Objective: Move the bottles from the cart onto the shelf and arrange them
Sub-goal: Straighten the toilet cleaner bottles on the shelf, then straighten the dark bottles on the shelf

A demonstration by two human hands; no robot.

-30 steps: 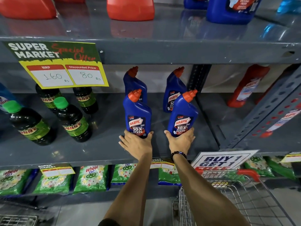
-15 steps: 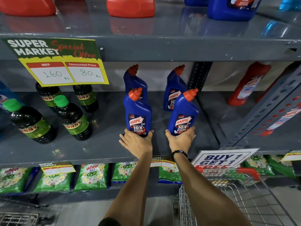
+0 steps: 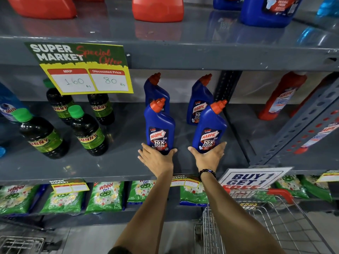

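Bottles [image 3: 159, 128] [image 3: 209, 129] of rigid, slick plastic stand on the shelf [image 3: 117, 162], likely liquid-heavy. Left hand [image 3: 156, 158] and right hand [image 3: 208, 156] fingers cup their bases; gripping the waist above the fingers seems steadier.

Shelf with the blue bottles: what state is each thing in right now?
Front left blue bottle: upright, left hand at its base.
Front right blue bottle: tilted, right hand cupping its base.
Two back blue bottles: upright, untouched, caps on.
Green-capped dark bottles: upright, capped.
Cart: no bottles visible inside.
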